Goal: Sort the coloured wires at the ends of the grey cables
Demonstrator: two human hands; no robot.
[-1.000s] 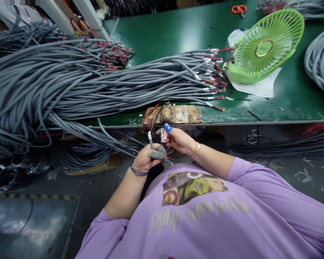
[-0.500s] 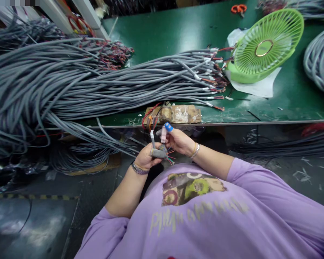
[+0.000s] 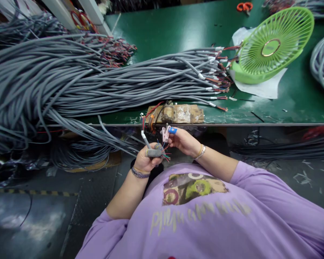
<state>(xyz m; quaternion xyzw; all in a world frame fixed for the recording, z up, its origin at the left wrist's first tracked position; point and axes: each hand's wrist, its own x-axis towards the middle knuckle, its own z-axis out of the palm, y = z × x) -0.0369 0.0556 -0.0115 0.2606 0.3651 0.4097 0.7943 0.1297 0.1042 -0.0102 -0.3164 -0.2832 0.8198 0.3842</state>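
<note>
Cable (image 3: 146,141) I'm watching sticks up out of the left hand (image 3: 145,162), just in front of the bench (image 3: 183,36), gripped between thumb and fingers. Coloured wires (image 3: 166,157) poke out by the fingertips. Right hand's (image 3: 187,142) close by, pinching a pale pink tool (image 3: 165,134); can't tell if that touches the wires. Wooden block (image 3: 191,114) on the bench edge, cable pile (image 3: 110,84) behind, green fan (image 3: 275,59) off right.

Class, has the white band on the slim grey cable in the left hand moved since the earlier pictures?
Yes: the white band has moved left, judged against the brown rectangular wooden block.
</note>
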